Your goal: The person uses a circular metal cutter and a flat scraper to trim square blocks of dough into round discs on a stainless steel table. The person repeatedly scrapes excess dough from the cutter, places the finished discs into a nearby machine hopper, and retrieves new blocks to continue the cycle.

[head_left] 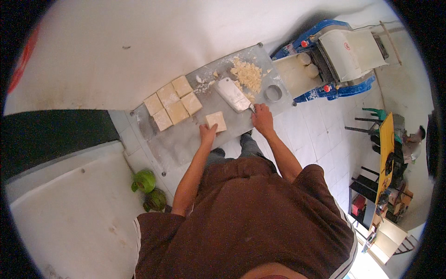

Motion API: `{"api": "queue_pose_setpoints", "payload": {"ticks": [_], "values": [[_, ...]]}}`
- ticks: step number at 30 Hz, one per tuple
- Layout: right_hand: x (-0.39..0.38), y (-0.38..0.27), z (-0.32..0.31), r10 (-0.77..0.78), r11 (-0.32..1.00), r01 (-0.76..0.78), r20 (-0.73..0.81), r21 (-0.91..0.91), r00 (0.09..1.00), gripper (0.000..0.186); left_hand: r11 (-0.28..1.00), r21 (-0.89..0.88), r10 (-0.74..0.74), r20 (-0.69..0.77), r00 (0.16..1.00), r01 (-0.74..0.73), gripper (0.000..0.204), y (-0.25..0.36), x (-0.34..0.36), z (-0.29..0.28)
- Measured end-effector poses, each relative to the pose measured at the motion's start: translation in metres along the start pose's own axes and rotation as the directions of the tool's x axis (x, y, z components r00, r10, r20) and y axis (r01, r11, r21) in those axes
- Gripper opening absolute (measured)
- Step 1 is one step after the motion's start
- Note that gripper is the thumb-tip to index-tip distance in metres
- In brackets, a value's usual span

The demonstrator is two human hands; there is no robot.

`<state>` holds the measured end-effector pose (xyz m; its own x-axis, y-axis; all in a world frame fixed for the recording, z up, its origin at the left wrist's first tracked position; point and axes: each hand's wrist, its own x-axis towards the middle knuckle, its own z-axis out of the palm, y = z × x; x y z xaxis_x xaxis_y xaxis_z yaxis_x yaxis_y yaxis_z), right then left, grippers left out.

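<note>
My left hand [208, 135] pinches the near edge of a pale square piece of dough [216, 120] at the front of the metal-topped table [186, 148]. In my right hand [263, 120] is the handle of a cleaver [231, 94]. Its broad rectangular blade, dusted with flour and with a hole near one corner, points away to the far left, over or on the tabletop. Several more dough squares [169, 95] lie side by side at the table's left. Behind the blade is a heap of dough scraps [248, 74]. A grey ring-shaped object [273, 93] stands right of the cleaver.
A blue dough-rolling machine [334, 56] adjoins the table's right end, with rounded dough lumps [307, 65] on its tray. The white wall [139, 51] rises behind. Green rounded objects [144, 180] sit on the floor at left. A yellow table [385, 153], chairs and another person [412, 145] are far right.
</note>
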<state>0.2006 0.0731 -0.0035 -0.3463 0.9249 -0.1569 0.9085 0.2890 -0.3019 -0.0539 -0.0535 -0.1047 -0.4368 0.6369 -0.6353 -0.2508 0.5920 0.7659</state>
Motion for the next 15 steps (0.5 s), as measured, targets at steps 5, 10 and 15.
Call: {"api": "queue_pose_setpoints", "payload": {"ticks": [5,10,15], "values": [[0.022,0.015,0.004,-0.090,0.972,0.073,0.069,0.223,0.994,0.055,0.944,0.328,-0.026,-0.024,0.999,0.033,0.060,-0.007,-0.008,-0.017],[0.037,0.037,-0.020,-0.135,0.916,0.022,0.255,0.401,0.957,0.047,0.964,0.246,-0.078,-0.108,0.991,0.103,0.057,0.002,-0.012,-0.021],[0.029,0.065,-0.050,-0.198,0.919,0.070,0.302,0.389,0.933,0.040,0.989,-0.014,-0.147,-0.223,0.964,0.148,0.053,0.011,-0.026,-0.014]]}}
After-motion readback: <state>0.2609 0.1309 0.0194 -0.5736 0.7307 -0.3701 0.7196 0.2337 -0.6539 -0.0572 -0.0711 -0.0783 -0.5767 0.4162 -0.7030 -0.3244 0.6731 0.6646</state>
